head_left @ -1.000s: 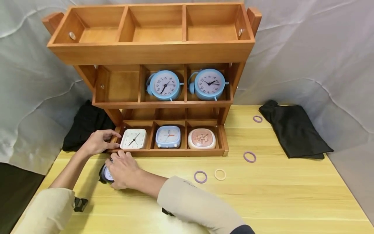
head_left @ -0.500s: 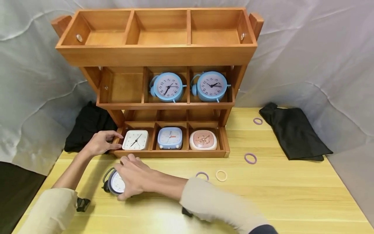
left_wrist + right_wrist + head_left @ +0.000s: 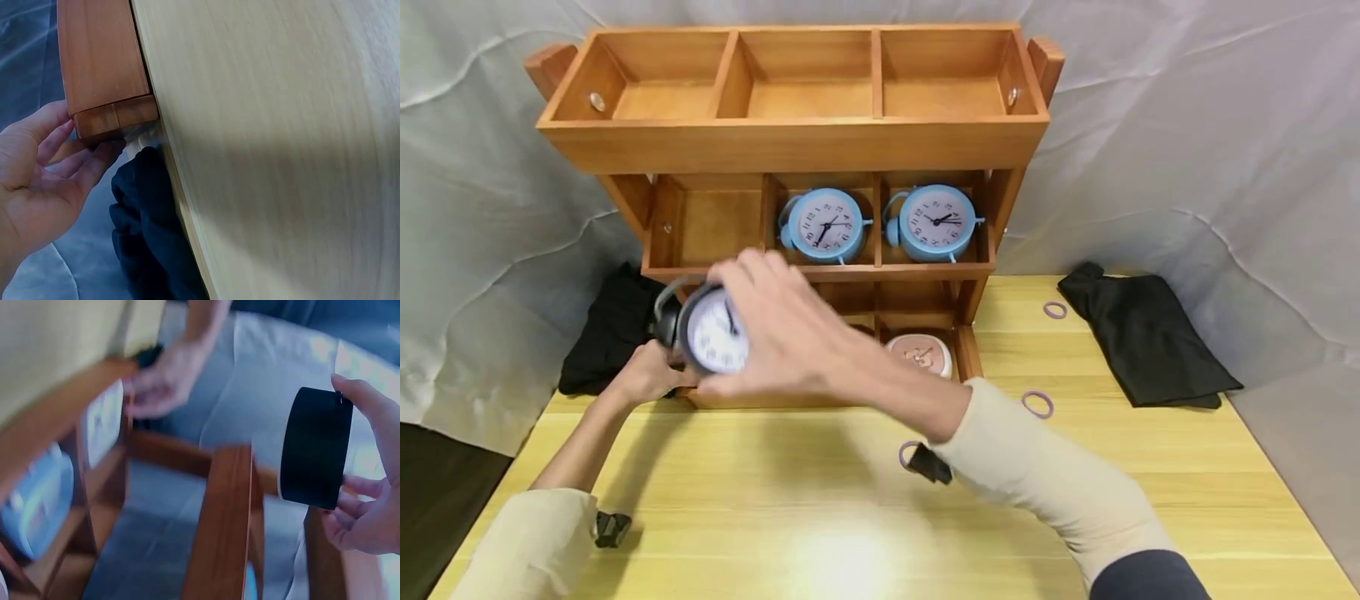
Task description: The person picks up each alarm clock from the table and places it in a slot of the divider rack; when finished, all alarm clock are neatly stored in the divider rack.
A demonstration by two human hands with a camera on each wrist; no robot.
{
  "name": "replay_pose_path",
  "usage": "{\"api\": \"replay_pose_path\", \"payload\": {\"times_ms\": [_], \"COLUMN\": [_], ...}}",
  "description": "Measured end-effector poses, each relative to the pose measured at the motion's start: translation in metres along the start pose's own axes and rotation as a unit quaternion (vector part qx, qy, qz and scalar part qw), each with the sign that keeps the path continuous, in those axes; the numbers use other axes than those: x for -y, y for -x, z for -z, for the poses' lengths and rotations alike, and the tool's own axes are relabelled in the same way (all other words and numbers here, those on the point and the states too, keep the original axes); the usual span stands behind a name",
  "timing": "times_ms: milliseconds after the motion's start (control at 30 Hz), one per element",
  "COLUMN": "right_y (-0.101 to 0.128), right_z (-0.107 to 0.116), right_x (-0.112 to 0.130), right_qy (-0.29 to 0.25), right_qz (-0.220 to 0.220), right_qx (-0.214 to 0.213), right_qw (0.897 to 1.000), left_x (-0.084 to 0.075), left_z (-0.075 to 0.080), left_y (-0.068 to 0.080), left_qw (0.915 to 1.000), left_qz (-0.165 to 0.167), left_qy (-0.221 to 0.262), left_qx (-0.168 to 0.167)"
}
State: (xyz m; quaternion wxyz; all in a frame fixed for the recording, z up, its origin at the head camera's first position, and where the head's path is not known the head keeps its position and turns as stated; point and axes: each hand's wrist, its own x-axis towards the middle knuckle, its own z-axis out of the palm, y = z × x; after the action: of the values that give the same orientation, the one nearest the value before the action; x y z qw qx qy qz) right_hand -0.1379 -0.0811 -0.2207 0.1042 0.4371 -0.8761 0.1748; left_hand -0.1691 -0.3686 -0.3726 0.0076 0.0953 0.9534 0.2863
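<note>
My right hand (image 3: 786,325) holds a round black alarm clock (image 3: 715,332) by its edge, raised in front of the wooden shelf (image 3: 790,146). Its white dial is blurred in the head view; the right wrist view shows the clock's dark side (image 3: 315,447) between thumb and fingers. My left hand (image 3: 643,375) grips the left end of the shelf's bottom tray, thumb and fingers on either side of the wooden corner (image 3: 112,115). A white square clock (image 3: 103,425) and a light-blue clock (image 3: 40,500) sit in that tray, mostly hidden in the head view.
Two round blue alarm clocks (image 3: 826,223) occupy the middle tier's centre and right compartments. A pink clock (image 3: 919,353) stands bottom right. Black cloths lie left (image 3: 601,333) and right (image 3: 1153,337) of the shelf. Several rings, one purple (image 3: 1042,417), lie on the table.
My right hand has lifted the black alarm clock off the table, up and forward to the shelf, covering the white and light-blue clocks. My left hand stays at the tray's left end.
</note>
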Motion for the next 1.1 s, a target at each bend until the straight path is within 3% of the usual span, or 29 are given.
{"api": "replay_pose_path", "payload": {"times_ms": [67, 133, 300, 500, 733, 1100], "right_y": [-0.017, -0.034, -0.07, -0.102, -0.119, -0.127], "right_z": [0.007, 0.009, -0.001, -0.011, -0.023, -0.032], "right_x": [-0.014, -0.028, -0.049, -0.047, -0.044, -0.042], "right_qy": [-0.002, 0.002, -0.015, -0.019, -0.031, 0.053], "right_qz": [-0.029, -0.05, -0.092, -0.118, -0.137, -0.129], "right_qx": [-0.017, -0.031, -0.045, -0.049, -0.059, -0.004], "right_qw": [0.999, 0.998, 0.995, 0.992, 0.988, 0.99], "left_x": [-0.001, -0.002, -0.001, 0.0, 0.001, 0.003], "left_z": [0.001, 0.002, 0.003, 0.0, -0.003, -0.005], "left_y": [-0.002, -0.005, -0.006, -0.002, 0.0, 0.001], "left_qw": [0.9988, 0.9979, 0.9976, 0.9978, 0.9978, 0.9986], "left_qz": [0.036, 0.041, 0.043, 0.045, 0.047, 0.039], "left_qy": [-0.011, -0.009, -0.012, -0.006, 0.0, 0.01], "left_qx": [0.03, 0.049, 0.053, 0.048, 0.046, 0.035]}}
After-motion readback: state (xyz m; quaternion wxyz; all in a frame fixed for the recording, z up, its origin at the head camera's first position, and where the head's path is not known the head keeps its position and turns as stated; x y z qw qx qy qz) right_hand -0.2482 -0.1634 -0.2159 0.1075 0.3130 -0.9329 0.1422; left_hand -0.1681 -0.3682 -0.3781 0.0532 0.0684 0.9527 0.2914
